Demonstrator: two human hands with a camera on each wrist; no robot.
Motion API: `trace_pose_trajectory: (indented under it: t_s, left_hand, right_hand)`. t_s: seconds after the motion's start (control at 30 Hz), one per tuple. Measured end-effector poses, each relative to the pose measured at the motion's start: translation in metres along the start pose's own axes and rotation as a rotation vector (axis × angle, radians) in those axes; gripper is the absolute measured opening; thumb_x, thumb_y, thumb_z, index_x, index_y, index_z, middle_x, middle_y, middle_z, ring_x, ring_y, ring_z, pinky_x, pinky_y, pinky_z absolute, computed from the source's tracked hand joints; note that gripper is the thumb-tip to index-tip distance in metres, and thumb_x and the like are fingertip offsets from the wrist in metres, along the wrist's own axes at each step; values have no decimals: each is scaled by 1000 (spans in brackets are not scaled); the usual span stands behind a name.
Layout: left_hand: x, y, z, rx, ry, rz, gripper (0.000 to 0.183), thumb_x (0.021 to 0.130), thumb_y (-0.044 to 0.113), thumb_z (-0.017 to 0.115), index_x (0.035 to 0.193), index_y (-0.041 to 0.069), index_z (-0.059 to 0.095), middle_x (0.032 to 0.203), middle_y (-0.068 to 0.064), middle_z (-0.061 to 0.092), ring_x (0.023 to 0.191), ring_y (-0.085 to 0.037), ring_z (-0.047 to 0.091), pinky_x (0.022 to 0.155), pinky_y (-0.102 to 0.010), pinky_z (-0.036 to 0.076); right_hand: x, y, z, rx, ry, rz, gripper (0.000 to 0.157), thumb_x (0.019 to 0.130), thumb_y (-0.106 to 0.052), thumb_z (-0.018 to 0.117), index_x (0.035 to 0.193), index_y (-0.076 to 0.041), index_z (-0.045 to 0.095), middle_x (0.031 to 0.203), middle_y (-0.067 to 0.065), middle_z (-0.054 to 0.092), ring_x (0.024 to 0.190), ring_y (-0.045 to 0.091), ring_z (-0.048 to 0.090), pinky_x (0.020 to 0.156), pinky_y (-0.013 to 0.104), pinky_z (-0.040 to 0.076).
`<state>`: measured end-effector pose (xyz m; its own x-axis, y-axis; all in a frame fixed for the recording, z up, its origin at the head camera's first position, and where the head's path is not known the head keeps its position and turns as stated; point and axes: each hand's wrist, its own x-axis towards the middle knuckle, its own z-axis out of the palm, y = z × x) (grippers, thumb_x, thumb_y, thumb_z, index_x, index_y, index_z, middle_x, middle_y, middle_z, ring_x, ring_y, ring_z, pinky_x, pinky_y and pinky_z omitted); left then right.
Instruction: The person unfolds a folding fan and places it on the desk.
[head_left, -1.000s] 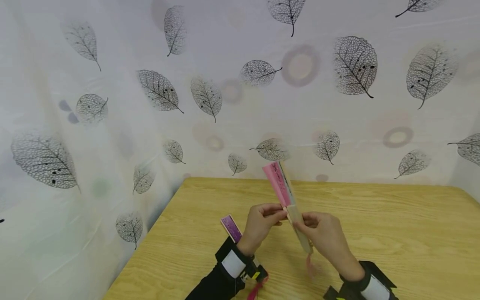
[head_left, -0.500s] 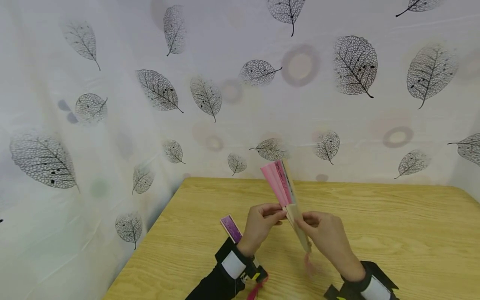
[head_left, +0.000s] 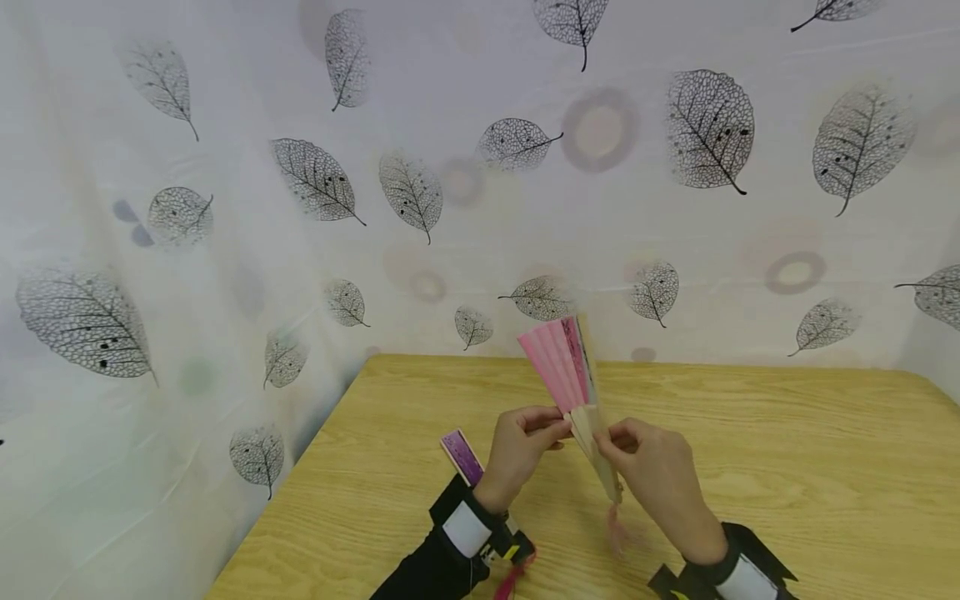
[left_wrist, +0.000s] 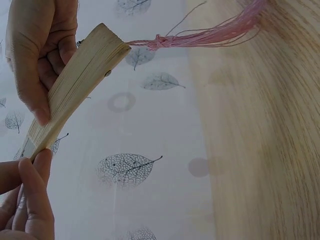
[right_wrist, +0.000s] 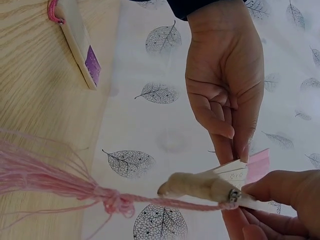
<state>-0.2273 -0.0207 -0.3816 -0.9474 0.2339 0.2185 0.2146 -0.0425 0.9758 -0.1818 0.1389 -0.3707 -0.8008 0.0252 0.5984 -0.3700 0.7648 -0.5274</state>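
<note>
A pink folding fan (head_left: 553, 360) with pale wooden ribs is held up over the table, partly spread. My left hand (head_left: 523, 454) pinches its left edge, thumb against fingers, where the pink leaf meets the ribs. On the other edge, my right hand (head_left: 654, 468) grips the ribs between thumb and fingers. From the fan's riveted lower end hangs a pink tassel (left_wrist: 210, 39). The right wrist view shows the ribs (right_wrist: 200, 186) nearly end-on, with both hands close together on them.
A second folding fan (head_left: 462, 457), folded up and purple, lies on the wooden table (head_left: 810, 467), partly hidden by the left wrist. Its red tassel (head_left: 514, 577) is near the front. A leaf-print curtain (head_left: 465, 225) hangs behind and to the left.
The pink fan has spread wider, showing more pink folds. Its right edge has swung to the right along with my right hand's fingers, while the left hand stays nearly still.
</note>
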Motion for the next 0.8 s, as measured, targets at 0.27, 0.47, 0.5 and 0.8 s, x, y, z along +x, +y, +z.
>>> trace_pose_trajectory:
  t_s: [0.27,0.47,0.5,0.8]
  left_hand:
    - [0,-1,0,-15,7,-1,25,79,14,64,95,-5,65,92,-24,66,77,-17,64,65,-22,54]
    - [0,1,0,-16,4,3,25,79,15,64,95,-4,65,93,-24,66,79,-18,64,65,-22,54]
    - [0,1,0,-17,3,3,25,79,15,64,96,-4,66,93,-24,66,79,-18,64,65,-22,54]
    - [-3,10,0,-18,-5,-11,22,81,9,61,95,-7,64,94,-27,65,81,-24,64,64,-22,54]
  right_hand:
    - [0,2,2,12,22,-35,8,72,-14,69,68,-7,65,58,-2,64,49,1,52,41,22,44]
    - [0,2,1,1,40,-53,8,72,-13,69,68,-6,65,58,-1,64,49,2,52,41,22,43]
    - [0,2,1,1,43,-56,8,72,-13,69,68,-6,65,58,-1,64,49,2,52,41,22,43]
    - [1,4,0,-16,56,-35,9,73,-13,68,69,-5,66,58,0,64,49,4,53,41,23,45]
